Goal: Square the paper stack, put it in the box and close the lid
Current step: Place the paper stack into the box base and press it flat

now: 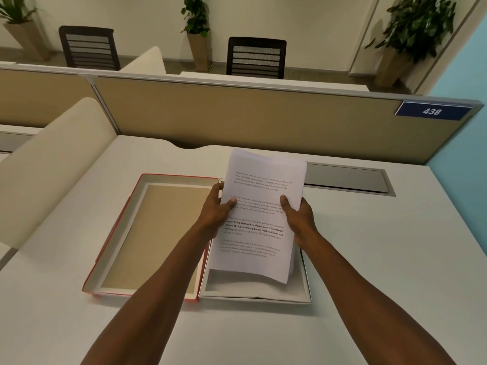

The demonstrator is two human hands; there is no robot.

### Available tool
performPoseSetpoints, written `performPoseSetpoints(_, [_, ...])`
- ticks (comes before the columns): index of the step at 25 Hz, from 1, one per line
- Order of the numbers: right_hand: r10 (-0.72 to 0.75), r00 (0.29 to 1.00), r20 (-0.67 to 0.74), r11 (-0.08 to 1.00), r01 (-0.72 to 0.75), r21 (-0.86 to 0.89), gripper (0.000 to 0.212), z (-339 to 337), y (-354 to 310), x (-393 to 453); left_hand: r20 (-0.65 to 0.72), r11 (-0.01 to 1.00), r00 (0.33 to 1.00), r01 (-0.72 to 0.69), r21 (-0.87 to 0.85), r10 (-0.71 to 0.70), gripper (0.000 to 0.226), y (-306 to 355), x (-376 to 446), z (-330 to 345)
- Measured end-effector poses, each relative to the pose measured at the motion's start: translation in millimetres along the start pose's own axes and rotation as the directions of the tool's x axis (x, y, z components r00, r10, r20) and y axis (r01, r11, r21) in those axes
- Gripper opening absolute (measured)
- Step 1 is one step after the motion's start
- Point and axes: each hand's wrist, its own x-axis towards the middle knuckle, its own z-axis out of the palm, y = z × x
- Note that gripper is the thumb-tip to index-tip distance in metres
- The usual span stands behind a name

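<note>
A stack of printed white paper [259, 206] is held tilted above the white box [254, 299], its lower edge down inside the box. My left hand [217, 209] grips the stack's left edge with the thumb on the top page. My right hand [299, 218] grips its right edge the same way. The box's lid [116, 241], red outside with a brown inner panel, lies open and upside down just left of the box, touching it. Much of the box's floor is hidden by the paper.
Everything sits on a white desk [382, 259]. A beige partition [237, 119] with a blue "438" sign [432, 111] runs along the back. A grey cable hatch [345, 177] lies behind the paper, and a curved cream divider [52, 167] stands at the left.
</note>
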Motion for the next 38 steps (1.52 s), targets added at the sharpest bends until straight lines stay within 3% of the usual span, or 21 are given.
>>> performPoseSetpoints(3, [-0.016, 1.0, -0.01, 0.999, 0.016, -0.051, 0.038, 0, 4, 0, 0.008, 0.999, 1.0, 0.017, -0.038, -0.017, 0.043, -8, 5, 1])
performPoseSetpoints(7, [-0.079, 0.997, -0.017, 0.946, 0.07, -0.317, 0.049, 2, 11, 5, -0.002, 0.989, 0.995, 0.101, -0.106, -0.101, 0.047, -15, 13, 4])
performPoseSetpoints(10, [-0.072, 0.997, 0.011, 0.925, 0.07, -0.374, 0.053, 3, 14, 11, -0.053, 0.98, 0.986, 0.149, -0.133, -0.157, 0.041, -22, 20, 8])
performPoseSetpoints(15, [0.084, 0.995, -0.044, 0.912, -0.095, -0.399, 0.057, 8, 23, 19, -0.051, 0.967, 0.968, 0.243, -0.081, -0.247, 0.042, -35, 28, 15])
performPoseSetpoints(17, [0.154, 0.988, -0.02, 0.894, -0.148, -0.423, 0.059, 12, 32, 19, 0.001, 0.962, 0.962, 0.274, -0.001, -0.274, 0.037, -39, 27, 19])
performPoseSetpoints(20, [0.224, 0.975, 0.007, 0.866, -0.196, -0.46, 0.061, 19, 40, 19, 0.021, 0.943, 0.949, 0.31, 0.122, -0.315, 0.046, -50, 28, 22])
performPoseSetpoints(24, [0.212, 0.976, -0.039, 0.833, -0.202, -0.515, 0.066, 27, 43, 16, -0.014, 0.945, 0.958, 0.286, 0.161, -0.288, 0.059, -59, 29, 26])
performPoseSetpoints(28, [0.159, 0.983, -0.093, 0.85, -0.184, -0.494, 0.077, 32, 48, 10, -0.08, 0.932, 0.985, 0.171, 0.318, -0.154, 0.064, -68, 22, 33])
performPoseSetpoints(33, [0.091, 0.991, -0.101, 0.765, -0.134, -0.629, 0.054, 29, 41, 15, -0.164, 0.903, 0.985, 0.122, 0.411, -0.058, 0.058, -72, 24, 35])
performPoseSetpoints(38, [0.075, 0.99, -0.121, 0.773, -0.134, -0.62, 0.044, 25, 37, 18, -0.249, 0.903, 0.968, 0.103, 0.418, 0.005, 0.074, -72, 29, 43])
